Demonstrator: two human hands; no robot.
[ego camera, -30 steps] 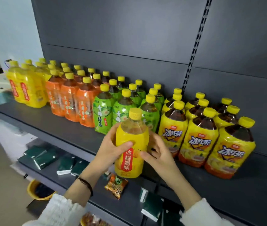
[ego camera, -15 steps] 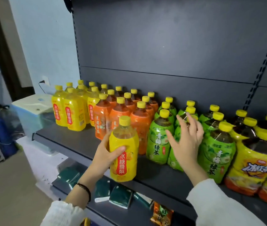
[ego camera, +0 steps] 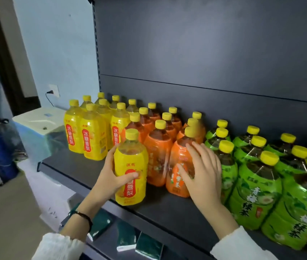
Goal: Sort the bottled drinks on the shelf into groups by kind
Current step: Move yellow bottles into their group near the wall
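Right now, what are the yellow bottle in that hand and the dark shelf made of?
The yellow bottle looks like clear glossy plastic: its shoulder is see-through and shiny. Its cap seems opaque yellow plastic. The shelf is probably painted metal, dark, flat and matte, but that is a guess.

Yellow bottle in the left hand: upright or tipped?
Upright: the yellow bottle, gripped by the left hand, has its cap straight above its base. Whether it touches the shelf, cannot tell.

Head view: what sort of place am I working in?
Likely a shop or stockroom: a dark metal shelf with a slotted upright, bottles lined up by label, and packets stocked below.
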